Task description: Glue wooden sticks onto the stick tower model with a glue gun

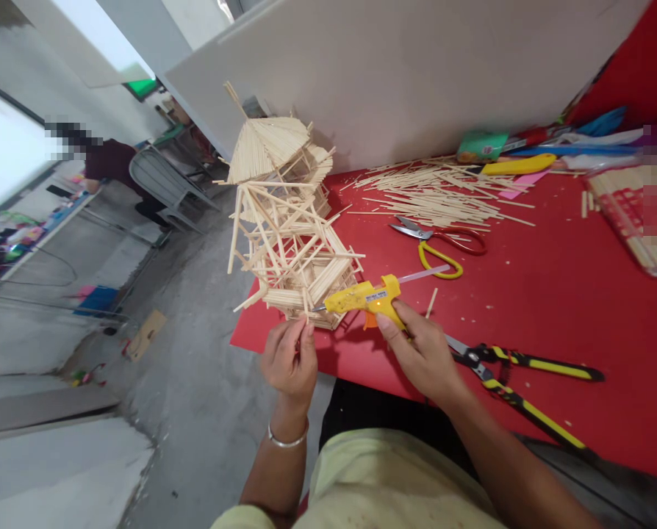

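Observation:
My right hand is wrapped round the handle of a yellow hot glue gun, which has a clear glue stick poking out of its back. The gun's metal nozzle points left, close to the fingertips of my left hand. Those fingers pinch a short thin wooden stick at the lower edge of a pavilion-like model built from wooden sticks. It has a pointed roof, with an open stick frame in front. Whether the nozzle touches the stick is too small to tell.
Loose wooden sticks lie on the red table behind scissors. Black-and-yellow shears rest by my right forearm. Farther right are a yellow-handled cutter and packaged sticks. A person sits at the far left beside a chair.

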A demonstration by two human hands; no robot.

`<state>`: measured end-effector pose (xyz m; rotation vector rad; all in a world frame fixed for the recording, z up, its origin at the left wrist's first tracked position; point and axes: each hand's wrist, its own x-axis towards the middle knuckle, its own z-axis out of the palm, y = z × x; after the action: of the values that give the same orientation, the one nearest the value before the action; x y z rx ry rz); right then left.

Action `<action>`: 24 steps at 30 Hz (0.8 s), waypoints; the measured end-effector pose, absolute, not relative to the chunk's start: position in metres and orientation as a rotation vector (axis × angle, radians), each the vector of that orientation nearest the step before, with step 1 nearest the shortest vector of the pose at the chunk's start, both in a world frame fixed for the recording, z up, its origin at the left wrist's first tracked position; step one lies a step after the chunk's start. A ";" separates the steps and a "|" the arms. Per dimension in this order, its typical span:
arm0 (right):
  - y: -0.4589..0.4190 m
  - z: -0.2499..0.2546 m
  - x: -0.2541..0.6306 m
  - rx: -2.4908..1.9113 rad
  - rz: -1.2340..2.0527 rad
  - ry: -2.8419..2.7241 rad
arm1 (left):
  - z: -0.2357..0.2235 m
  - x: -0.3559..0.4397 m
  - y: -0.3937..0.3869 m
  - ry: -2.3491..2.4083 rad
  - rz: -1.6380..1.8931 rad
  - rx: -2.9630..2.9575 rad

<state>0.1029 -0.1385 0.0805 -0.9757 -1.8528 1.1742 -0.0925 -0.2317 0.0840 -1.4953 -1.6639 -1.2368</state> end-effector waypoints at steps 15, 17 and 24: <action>-0.138 0.079 0.097 -0.968 1.146 -1.849 | 0.084 -0.092 -0.231 -1.647 -1.255 -1.477; -0.139 0.079 0.098 -0.967 1.143 -1.837 | 0.084 -0.092 -0.232 -1.655 -1.249 -1.471; -0.143 0.077 0.104 -0.981 1.174 -1.796 | 0.084 -0.091 -0.232 -1.658 -1.249 -1.479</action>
<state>0.1037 -0.1427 0.0767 -0.9814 -1.7956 1.1742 -0.0915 -0.2317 0.0841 -1.4787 -1.6582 -1.2492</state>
